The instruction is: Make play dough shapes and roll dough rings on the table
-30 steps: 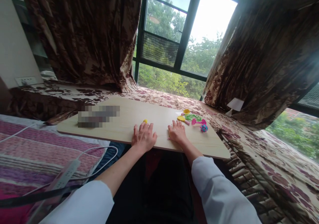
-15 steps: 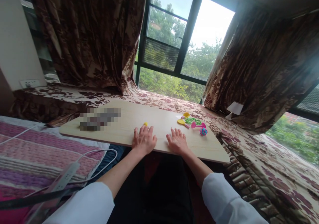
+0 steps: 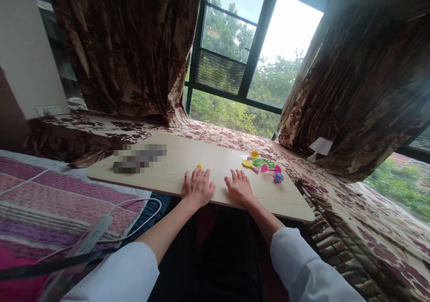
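Note:
My left hand (image 3: 198, 187) lies palm down near the front edge of a pale wooden table (image 3: 181, 152), its fingers apart and nothing held. Just past its fingertips is a small yellow object (image 3: 199, 166), too small to name. To the right, my right hand (image 3: 239, 187) also rests flat on the board with fingers spread. Right of that hand sit several toys: two yellow spoon-shaped pieces, one the yellow paddle (image 3: 247, 163), a green beaded chain (image 3: 264, 162), a pink dumbbell-shaped toy (image 3: 270, 169) and a blue-and-pink spiky ball (image 3: 278, 178).
A blurred-out dark item (image 3: 139, 158) lies on the table's left part. A power strip (image 3: 90, 235) with a white cable rests on the striped bedding (image 3: 30, 203). A small white lamp (image 3: 320, 146) stands on the floral-covered sill by the curtains.
The whole view has shifted slightly, so the table and toys appear a little farther right. My right hand sits slightly farther left relative to the table; both hands stay flat.

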### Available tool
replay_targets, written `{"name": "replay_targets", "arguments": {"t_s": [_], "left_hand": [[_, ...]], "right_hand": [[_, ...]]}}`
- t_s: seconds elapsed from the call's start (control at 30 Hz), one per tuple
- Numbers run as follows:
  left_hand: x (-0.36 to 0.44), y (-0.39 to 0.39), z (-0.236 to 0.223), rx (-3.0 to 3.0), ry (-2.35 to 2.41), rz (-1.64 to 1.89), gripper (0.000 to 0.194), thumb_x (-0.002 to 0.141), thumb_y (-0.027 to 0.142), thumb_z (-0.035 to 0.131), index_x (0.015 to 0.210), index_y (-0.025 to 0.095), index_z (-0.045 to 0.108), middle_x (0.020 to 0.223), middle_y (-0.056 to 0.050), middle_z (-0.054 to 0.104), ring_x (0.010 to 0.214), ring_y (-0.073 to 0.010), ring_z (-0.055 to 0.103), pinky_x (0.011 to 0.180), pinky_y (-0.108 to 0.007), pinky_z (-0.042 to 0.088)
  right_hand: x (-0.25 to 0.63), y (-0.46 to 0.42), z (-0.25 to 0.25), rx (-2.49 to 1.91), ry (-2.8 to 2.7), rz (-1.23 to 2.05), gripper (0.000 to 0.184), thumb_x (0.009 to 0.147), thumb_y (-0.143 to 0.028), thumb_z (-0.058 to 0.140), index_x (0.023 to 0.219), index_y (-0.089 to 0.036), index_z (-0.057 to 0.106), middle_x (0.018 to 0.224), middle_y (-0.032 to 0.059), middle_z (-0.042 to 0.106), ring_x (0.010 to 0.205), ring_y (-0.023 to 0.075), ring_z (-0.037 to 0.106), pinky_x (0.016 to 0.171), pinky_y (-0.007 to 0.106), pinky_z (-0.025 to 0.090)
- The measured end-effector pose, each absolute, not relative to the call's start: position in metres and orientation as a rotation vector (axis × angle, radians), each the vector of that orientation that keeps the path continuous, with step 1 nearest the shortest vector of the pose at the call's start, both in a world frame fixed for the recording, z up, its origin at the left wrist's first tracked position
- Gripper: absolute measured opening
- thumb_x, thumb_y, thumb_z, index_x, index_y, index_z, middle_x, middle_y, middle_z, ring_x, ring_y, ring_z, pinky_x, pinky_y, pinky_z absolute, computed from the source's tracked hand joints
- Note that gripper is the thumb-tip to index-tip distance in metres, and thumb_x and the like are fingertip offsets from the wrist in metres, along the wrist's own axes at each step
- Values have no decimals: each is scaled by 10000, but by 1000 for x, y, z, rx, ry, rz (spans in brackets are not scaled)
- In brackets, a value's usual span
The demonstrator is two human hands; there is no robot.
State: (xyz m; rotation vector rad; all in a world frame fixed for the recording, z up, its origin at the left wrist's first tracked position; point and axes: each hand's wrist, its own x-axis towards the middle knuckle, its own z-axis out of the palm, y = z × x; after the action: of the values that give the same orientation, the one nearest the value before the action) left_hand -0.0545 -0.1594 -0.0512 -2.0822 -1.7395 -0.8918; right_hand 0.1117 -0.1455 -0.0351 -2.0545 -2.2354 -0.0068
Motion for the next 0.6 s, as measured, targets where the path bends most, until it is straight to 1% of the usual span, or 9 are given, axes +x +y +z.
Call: {"name": "replay_targets", "arguments": {"t_s": [0.13,0.27,0.4,0.5,0.6], "left_hand": [[-54,-161,-50,-2074,-1738,-907,432,776,311,398,1183,185,467,1156,-114,550,1179,-272,368,1020,-494,145],[-53,-161,-50,-2083,-1723,-922,435,776,299,400,1192,188,462,1157,-111,553,1206,-269,345,1029,-494,122],[-53,-161,-49,-2089,-1711,-918,435,779,311,399,1190,186,464,1156,-115,554,1203,-273,346,1025,-497,127],[-54,-162,-48,-2094,-1727,-909,429,783,320,395,1185,191,470,1158,-115,554,1186,-273,365,1020,-495,143],[-54,-163,-47,-2097,-1751,-905,435,778,322,400,1190,199,466,1171,-110,548,1182,-273,371,1017,-491,155]], "right_hand": [[115,-157,-44,-1993,-2188,-5,660,844,-601,88,1383,-228,149,1454,59,132,1326,236,23,1028,446,56],[111,-139,-39,-2075,-2114,12,637,856,-572,84,1381,-217,153,1451,80,133,1322,234,33,1018,471,60],[105,-111,-30,-2095,-2078,-4,616,872,-529,107,1384,-188,120,1452,111,101,1319,244,16,1012,489,42],[102,-106,-27,-2076,-2084,-23,605,880,-513,110,1389,-188,87,1458,106,76,1321,234,-3,1019,471,36],[103,-120,-31,-2038,-2131,-21,609,872,-543,105,1387,-216,107,1457,81,106,1324,213,23,1028,434,67]]}}
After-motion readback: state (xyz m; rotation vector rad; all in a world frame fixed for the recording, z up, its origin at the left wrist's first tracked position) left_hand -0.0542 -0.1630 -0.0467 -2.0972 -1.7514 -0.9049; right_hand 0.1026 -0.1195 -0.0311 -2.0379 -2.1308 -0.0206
